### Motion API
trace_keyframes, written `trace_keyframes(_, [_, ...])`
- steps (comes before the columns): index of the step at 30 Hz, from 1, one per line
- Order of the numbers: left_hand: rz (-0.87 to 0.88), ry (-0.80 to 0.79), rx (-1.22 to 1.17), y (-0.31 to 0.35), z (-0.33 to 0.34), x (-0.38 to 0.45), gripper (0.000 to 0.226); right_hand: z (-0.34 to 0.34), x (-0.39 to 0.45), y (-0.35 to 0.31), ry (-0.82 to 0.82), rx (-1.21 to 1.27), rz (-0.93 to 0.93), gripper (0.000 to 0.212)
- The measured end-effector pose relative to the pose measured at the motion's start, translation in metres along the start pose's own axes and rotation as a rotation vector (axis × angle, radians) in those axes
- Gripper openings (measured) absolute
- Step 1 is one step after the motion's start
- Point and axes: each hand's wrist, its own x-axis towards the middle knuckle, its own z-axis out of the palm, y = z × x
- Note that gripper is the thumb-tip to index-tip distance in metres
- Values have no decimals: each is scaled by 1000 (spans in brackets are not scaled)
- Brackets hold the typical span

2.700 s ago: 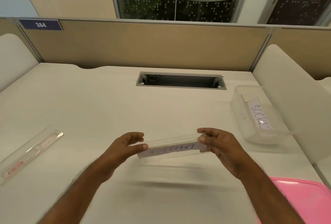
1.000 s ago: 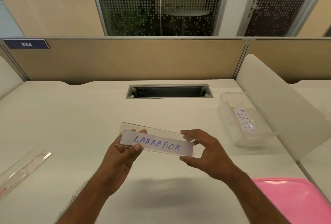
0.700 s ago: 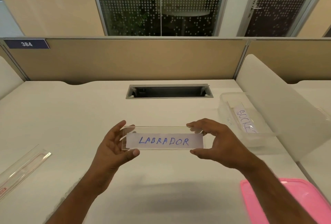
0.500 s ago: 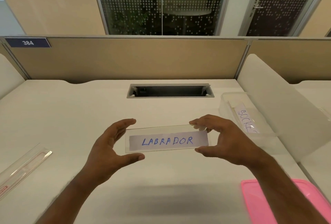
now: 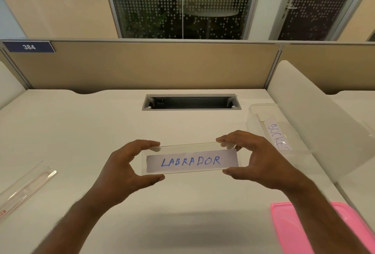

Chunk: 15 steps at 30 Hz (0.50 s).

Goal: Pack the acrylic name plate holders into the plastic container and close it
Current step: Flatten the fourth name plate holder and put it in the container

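I hold a clear acrylic name plate holder upright above the desk, its paper slip reading LABRADOR in blue ink facing me. My left hand pinches its left end between thumb and fingers, and my right hand pinches its right end. A clear plastic container stands open at the right, with another holder labelled SOCKE... lying inside. The pink lid lies flat at the bottom right, partly hidden by my right forearm.
A long clear holder with a red mark lies at the desk's left edge. A cable slot opens at the back centre. A white side divider rises right of the container; a tan partition closes the far side.
I lifted the holder from flat and low to upright with the LABRADOR slip facing me, and shifted it slightly right. My left fingers moved from behind the plate to pinching its end.
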Motion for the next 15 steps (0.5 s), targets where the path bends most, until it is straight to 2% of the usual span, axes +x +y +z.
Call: trace_keyframes(15, [10,-1,-13,7,3,5,66,0,-8,7,30,44,-1,62])
